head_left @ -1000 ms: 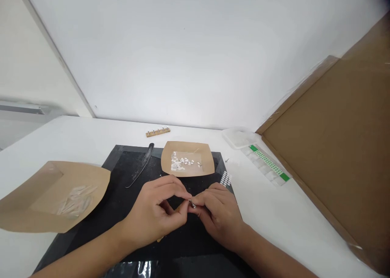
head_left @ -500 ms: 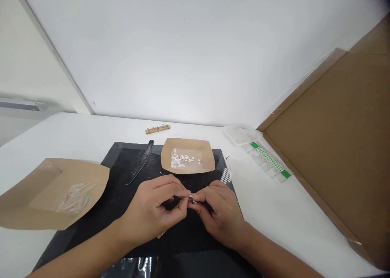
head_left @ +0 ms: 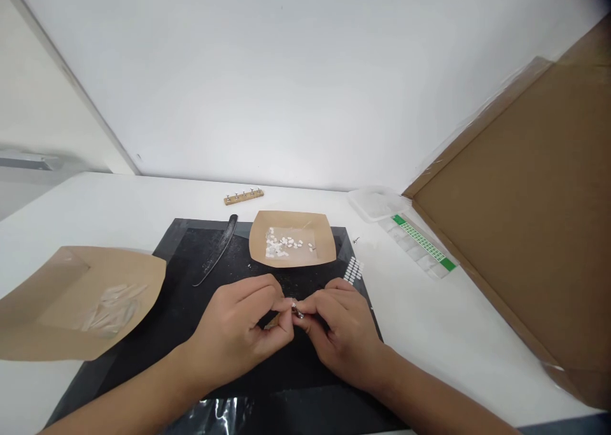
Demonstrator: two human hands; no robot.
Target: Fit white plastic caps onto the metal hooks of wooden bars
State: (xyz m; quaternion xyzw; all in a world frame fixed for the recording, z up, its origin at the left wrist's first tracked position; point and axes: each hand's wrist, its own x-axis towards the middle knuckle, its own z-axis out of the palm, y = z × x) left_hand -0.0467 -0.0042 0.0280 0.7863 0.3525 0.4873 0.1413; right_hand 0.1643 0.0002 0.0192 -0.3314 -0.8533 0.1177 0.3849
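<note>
Over the black mat [head_left: 286,374], my left hand [head_left: 248,324] and my right hand [head_left: 341,327] meet fingertip to fingertip. Between thumb and forefinger my right hand pinches a small metal piece [head_left: 298,312]. A tiny white bit shows at its left end, where the thumb and forefinger of my left hand are pressed together. Whether the left fingertips grip that bit or just touch it is too small to tell. Just beyond the hands, a brown paper tray [head_left: 292,220] holds small white pieces.
A larger paper tray [head_left: 143,263] with clear pieces stands left. A black curved file [head_left: 222,247], a wooden strip with metal pegs [head_left: 244,197], white stickers [head_left: 353,270], a green-edged packet [head_left: 424,243], a clear plastic container [head_left: 377,204] and a cardboard sheet [head_left: 525,212] surround the hands.
The view has shifted slightly, so the trays and wooden strip appear a little higher and further left. Both hands keep nearly the same pinched pose.
</note>
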